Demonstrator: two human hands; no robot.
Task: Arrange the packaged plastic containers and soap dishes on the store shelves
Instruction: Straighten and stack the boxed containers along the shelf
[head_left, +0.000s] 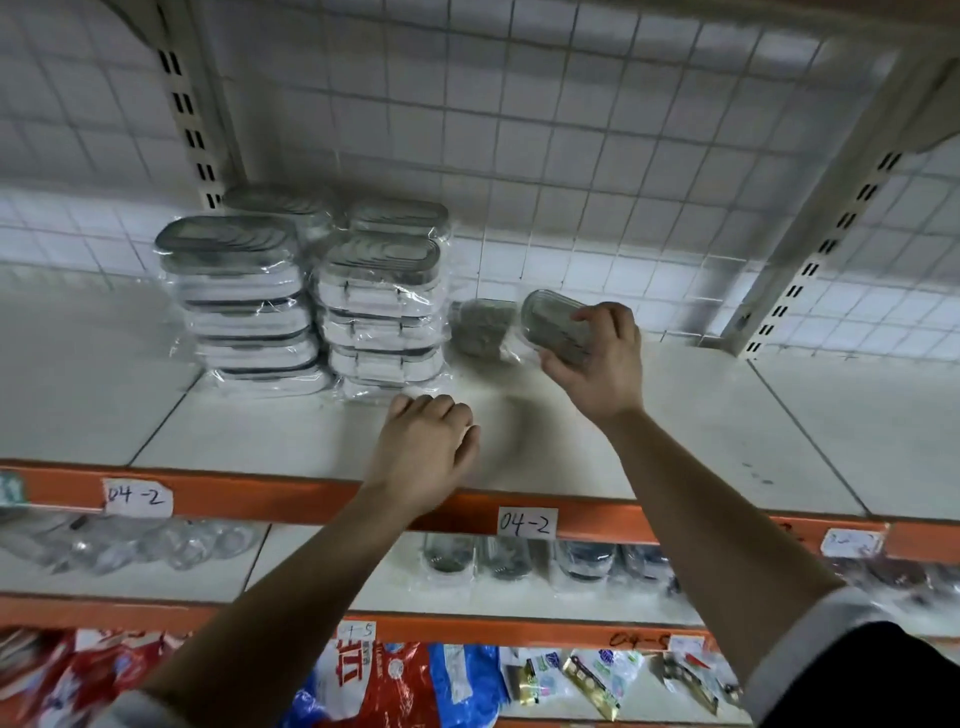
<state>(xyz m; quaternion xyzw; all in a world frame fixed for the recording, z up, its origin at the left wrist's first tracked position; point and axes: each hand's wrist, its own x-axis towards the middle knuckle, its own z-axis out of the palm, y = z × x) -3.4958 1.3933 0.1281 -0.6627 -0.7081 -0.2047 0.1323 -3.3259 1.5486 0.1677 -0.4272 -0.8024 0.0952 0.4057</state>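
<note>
Reading the shelf edge first, we find a white paper tag (137, 498) hand-lettered "04-2" at the left of the orange strip (260, 493), and a second tag (527, 522) with the same writing near its middle; a third tag (852, 542) further right is too blurred to read; on the strip below, a marking looks like "04-5", though we cannot be sure of the last figure. Our right hand (597, 358) grips a soap dish (553, 322), thumb at its near edge and fingers curled over the top; it is oval, ribbed, grey and translucent, sealed in a clear bag, and held tilted over the white shelf panel (727, 441); a second soap dish (480, 327) of like shape lies bagged on the panel just to its left. Our left hand (423, 452) rests near the shelf's front edge, fingers loosely curled, holding nothing. At the left stand stacks of packaged containers (244, 301); these are white, rounded-rectangular, grey-lidded, each wrapped in glossy crinkled film; further stacks stand behind them against the wire grid (519, 130). On the shelf beneath lie more bagged grey dishes (498, 558); lower down hang red and blue printed bags (374, 680), their writing unreadable.
</note>
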